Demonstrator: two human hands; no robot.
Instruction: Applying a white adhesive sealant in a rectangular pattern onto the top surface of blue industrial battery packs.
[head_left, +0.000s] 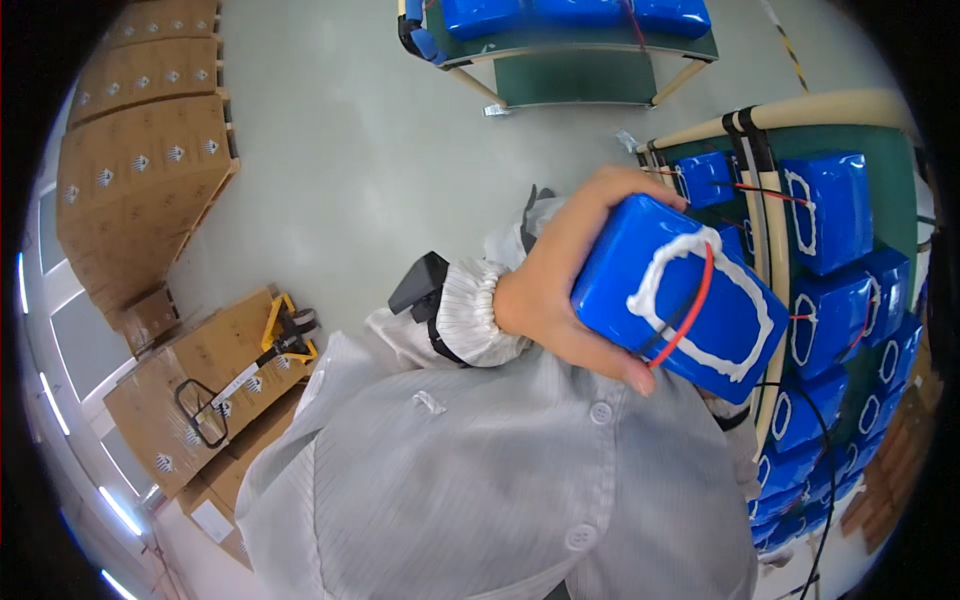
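My left hand [565, 280] is wrapped round a blue battery pack [690, 270] in front of my chest. The fingers lie over its far edge and the thumb along the near side. A ring of white sealant [650, 268] is laid on the pack's upper face, and a red wire [692, 315] and a black wire come out of it. Of my right arm only a bit of sleeve with a dark strap [735, 418] shows below the pack. My right hand is out of sight, perhaps behind the pack.
At right, a green-backed rack [900, 200] with cream tubes [830, 108] holds several similar blue packs [825, 212] with loose wires. A green cart [575, 80] carrying blue packs stands ahead. Stacked cartons [140, 190] and a yellow pallet jack [290, 330] are at left.
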